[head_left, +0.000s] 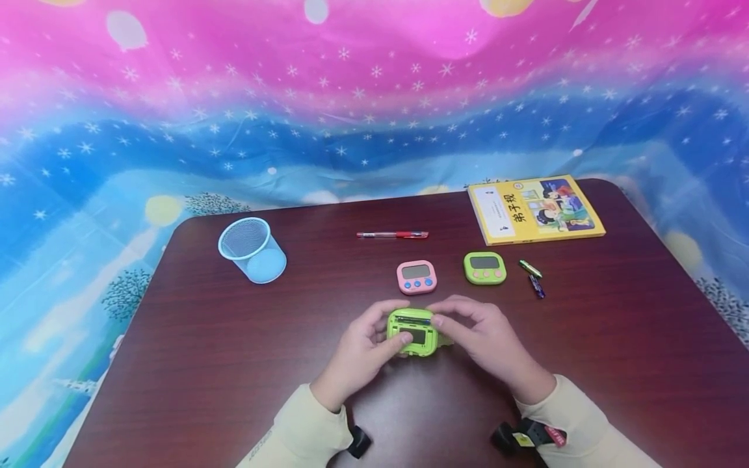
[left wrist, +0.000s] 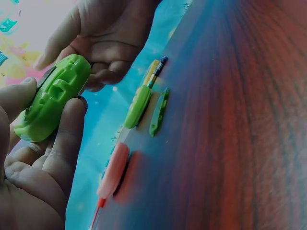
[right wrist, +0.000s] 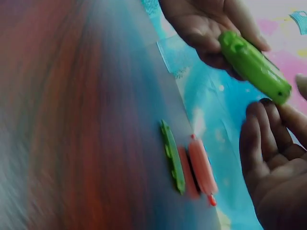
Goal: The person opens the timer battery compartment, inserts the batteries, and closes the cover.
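My left hand (head_left: 365,344) grips a green digital timer (head_left: 432,341), its back turned up and its battery compartment uncovered. A dark battery (head_left: 412,320) lies in the slot along the top. The left thumb rests across the back. My right hand (head_left: 488,331) is at the timer's right end. In the right wrist view, its index finger touches the timer (right wrist: 256,69) and its thumb stands slightly apart. Partly hidden by the right hand, a thin green battery cover (head_left: 446,340) lies on the table; the left wrist view shows this cover (left wrist: 159,112) edge-on.
Beyond the hands lie a pink timer (head_left: 417,277) and another green timer (head_left: 485,268). To their right are a green battery (head_left: 530,268) and a purple battery (head_left: 536,286). A red pen (head_left: 393,234), yellow book (head_left: 536,209) and blue mesh pen holder (head_left: 253,251) are farther back.
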A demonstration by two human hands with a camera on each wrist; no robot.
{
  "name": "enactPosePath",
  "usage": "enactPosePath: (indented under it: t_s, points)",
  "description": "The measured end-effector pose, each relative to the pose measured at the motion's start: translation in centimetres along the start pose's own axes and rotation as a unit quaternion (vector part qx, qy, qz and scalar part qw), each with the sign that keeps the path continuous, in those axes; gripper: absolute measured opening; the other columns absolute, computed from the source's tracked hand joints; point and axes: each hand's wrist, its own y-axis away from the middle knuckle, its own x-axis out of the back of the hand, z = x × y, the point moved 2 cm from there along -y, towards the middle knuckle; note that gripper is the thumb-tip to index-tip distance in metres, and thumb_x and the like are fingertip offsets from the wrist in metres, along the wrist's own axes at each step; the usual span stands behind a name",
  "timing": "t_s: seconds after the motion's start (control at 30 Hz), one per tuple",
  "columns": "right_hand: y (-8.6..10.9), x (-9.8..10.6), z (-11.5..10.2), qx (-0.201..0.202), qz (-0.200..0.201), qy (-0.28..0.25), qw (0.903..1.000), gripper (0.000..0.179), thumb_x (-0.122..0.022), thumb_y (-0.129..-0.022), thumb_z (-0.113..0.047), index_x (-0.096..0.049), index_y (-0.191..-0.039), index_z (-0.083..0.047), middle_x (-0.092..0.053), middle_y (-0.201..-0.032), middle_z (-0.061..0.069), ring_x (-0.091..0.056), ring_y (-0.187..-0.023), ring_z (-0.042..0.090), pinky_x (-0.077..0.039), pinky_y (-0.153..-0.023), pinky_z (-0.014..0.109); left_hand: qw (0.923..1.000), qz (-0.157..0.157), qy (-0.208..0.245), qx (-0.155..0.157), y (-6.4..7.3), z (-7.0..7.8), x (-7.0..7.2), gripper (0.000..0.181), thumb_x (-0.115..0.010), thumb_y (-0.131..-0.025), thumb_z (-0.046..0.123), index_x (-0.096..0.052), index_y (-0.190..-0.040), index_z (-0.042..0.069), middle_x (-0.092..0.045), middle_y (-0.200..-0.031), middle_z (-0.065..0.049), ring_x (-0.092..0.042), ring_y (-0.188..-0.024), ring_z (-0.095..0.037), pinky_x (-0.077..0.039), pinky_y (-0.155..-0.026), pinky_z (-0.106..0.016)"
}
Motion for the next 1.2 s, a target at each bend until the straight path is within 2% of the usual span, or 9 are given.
enactPosePath:
  t_s: [0.1,0.27,0.37,0.57,0.67,0.77,0.9,1.03,1.2]
  points:
    - [-0.2,0.7,0.4,0.02,0.004,0.043,0.9989,0.013,-0.07,-0.095,-0.014,-0.076,-0.106,-0.019,-0.071,-0.096,-0.011,-0.064,-0.09,0.009,-0.053,-0.08,0.025,1.0,0.006,-0.005,-0.001,0.0,0.1,0.2,0.048,-0.069,-0.095,0.005,-0.052,-0.14,0.006,-0.07,-0.116,-0.017,-0.07,-0.088,-0.016,-0.062,-0.074,-0.031]
    - [-0.7,1.3,1.2,0.041,-0.029,0.126,0.9908,0.016,-0.078,-0.088,-0.011,-0.076,-0.101,-0.019,-0.066,-0.088,-0.015,-0.059,-0.078,0.006,-0.053,-0.068,0.028,0.9999,0.009,-0.005,0.002,0.0,0.0,0.3,0.049,-0.069,-0.094,0.005,-0.052,-0.14,0.005,-0.07,-0.117,-0.017,-0.07,-0.088,-0.016,-0.062,-0.075,-0.03]
    - [-0.8,1.4,1.8,0.034,-0.065,0.159,0.9845,0.017,-0.081,-0.085,-0.011,-0.076,-0.099,-0.019,-0.064,-0.086,-0.015,-0.056,-0.074,0.005,-0.052,-0.064,0.026,0.9999,0.013,-0.004,0.004,0.0,0.0,0.4,0.049,-0.069,-0.094,0.004,-0.052,-0.14,0.005,-0.07,-0.118,-0.015,-0.07,-0.09,-0.016,-0.062,-0.076,-0.03]
    - [-0.6,0.9,2.8,0.001,-0.14,0.217,0.9661,0.019,-0.083,-0.083,-0.02,-0.075,-0.1,-0.017,-0.06,-0.086,-0.011,-0.054,-0.077,0.005,-0.05,-0.067,0.024,0.9997,0.009,0.021,0.006,0.0,-0.5,0.3,0.049,-0.069,-0.094,0.002,-0.052,-0.14,0.008,-0.069,-0.119,-0.016,-0.07,-0.094,-0.021,-0.062,-0.078,-0.034]
    - [-0.5,0.7,2.6,0.006,-0.153,0.25,0.956,0.019,-0.083,-0.082,-0.021,-0.074,-0.098,-0.017,-0.055,-0.084,-0.01,-0.05,-0.075,0.006,-0.047,-0.066,0.025,0.9992,0.004,0.039,0.006,-0.2,-1.2,0.2,0.052,-0.068,-0.093,-0.001,-0.049,-0.141,0.003,-0.067,-0.121,-0.02,-0.07,-0.097,-0.025,-0.062,-0.08,-0.035]
    - [-0.4,0.5,2.4,0.007,-0.151,0.272,0.9503,0.017,-0.083,-0.081,-0.019,-0.071,-0.092,-0.019,-0.052,-0.08,-0.01,-0.047,-0.072,0.006,-0.044,-0.062,0.025,0.9978,-0.002,0.062,0.022,-0.4,-2.1,0.0,0.054,-0.068,-0.092,-0.004,-0.047,-0.142,-0.001,-0.066,-0.123,-0.024,-0.07,-0.099,-0.024,-0.061,-0.082,-0.034]
    - [-0.3,0.4,2.6,-0.006,-0.146,0.271,0.9515,0.02,-0.085,-0.078,-0.019,-0.066,-0.084,-0.023,-0.052,-0.077,-0.012,-0.048,-0.07,0.005,-0.045,-0.061,0.024,0.9949,-0.009,0.09,0.044,-0.4,-2.9,-0.1,0.057,-0.067,-0.091,-0.007,-0.044,-0.143,-0.003,-0.063,-0.126,-0.026,-0.069,-0.099,-0.02,-0.061,-0.083,-0.036]
    - [-0.4,0.7,3.1,-0.026,-0.142,0.233,0.9617,0.021,-0.086,-0.077,-0.016,-0.067,-0.08,-0.025,-0.055,-0.073,-0.014,-0.051,-0.067,0.004,-0.047,-0.059,0.023,0.9943,-0.003,0.096,0.047,-0.5,-3.2,0.0,0.057,-0.066,-0.092,-0.008,-0.043,-0.143,-0.003,-0.064,-0.126,-0.026,-0.07,-0.098,-0.018,-0.061,-0.083,-0.037]
    - [-0.7,1.6,3.4,-0.062,-0.136,0.181,0.9721,0.014,-0.082,-0.081,-0.015,-0.071,-0.082,-0.024,-0.06,-0.07,-0.014,-0.054,-0.063,0.005,-0.048,-0.056,0.024,0.9942,-0.002,0.096,0.048,-0.7,-3.4,0.2,0.056,-0.066,-0.092,-0.008,-0.044,-0.143,-0.002,-0.064,-0.126,-0.026,-0.07,-0.097,-0.018,-0.061,-0.083,-0.037]
